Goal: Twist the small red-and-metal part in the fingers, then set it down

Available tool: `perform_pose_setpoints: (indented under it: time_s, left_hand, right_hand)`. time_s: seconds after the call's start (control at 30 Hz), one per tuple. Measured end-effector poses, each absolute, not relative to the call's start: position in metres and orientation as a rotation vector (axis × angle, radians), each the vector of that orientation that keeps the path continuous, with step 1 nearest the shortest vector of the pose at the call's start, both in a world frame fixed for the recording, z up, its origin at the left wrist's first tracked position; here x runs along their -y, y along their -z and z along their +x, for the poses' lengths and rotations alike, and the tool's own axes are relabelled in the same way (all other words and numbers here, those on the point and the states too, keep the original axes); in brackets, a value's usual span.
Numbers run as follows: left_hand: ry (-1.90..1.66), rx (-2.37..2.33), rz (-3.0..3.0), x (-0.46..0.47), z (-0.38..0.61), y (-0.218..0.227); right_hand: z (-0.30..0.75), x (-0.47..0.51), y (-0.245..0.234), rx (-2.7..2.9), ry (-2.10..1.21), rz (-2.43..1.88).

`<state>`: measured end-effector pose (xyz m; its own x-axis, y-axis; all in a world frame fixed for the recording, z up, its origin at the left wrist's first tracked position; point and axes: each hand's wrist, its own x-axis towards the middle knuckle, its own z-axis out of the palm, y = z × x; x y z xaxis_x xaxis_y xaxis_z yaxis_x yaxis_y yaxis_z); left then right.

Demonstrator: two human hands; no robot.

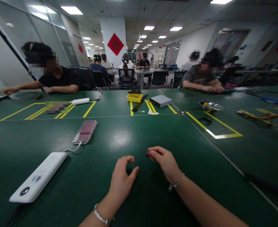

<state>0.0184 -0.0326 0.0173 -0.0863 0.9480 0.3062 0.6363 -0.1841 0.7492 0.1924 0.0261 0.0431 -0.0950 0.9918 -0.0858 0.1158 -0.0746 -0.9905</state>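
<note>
Over the green tabletop (120,132), my right hand (163,162) pinches a small red and dark object (148,153) between thumb and fingertips. Its kind is too small to make out, and the fingers cover part of it. My left hand (123,175) hangs just to the left, thumb and fingers apart, with nothing in it. A gap separates it from the small object. Farther left lie a white power bank (39,176) and a phone (85,131), joined by a short white cable (74,149).
Yellow tape marks (216,136) line the table's far half. Among them stand a yellow bin (134,97) with black cables, a grey box (161,101) and a metal bowl (211,106). Wires (254,116) lie at right. Two people sit across the table; others work behind.
</note>
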Motion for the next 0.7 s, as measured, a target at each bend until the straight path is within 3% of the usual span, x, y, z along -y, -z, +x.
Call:
perform_pose_setpoints:
  time_s: [0.13, 0.2, 0.4, 0.7]
  left_hand:
    - [-1.129, -1.724, 1.583, 0.028, 0.01, -0.016]
    - [-1.13, -1.708, 1.507, 0.026, 0.009, -0.017]
    - [-1.115, -1.644, 1.576, 0.029, 0.008, -0.016]
    - [-1.063, -1.662, 1.646, 0.028, 0.008, -0.013]
  right_hand:
    - [0.281, -0.073, -0.04, 1.436, -0.365, -1.775]
    - [0.328, -0.087, -0.03, 1.43, -0.116, -2.013]
    - [0.395, -0.092, -0.009, 1.307, -0.059, -2.329]
    - [0.396, -0.09, -0.002, 1.33, 0.127, -2.326]
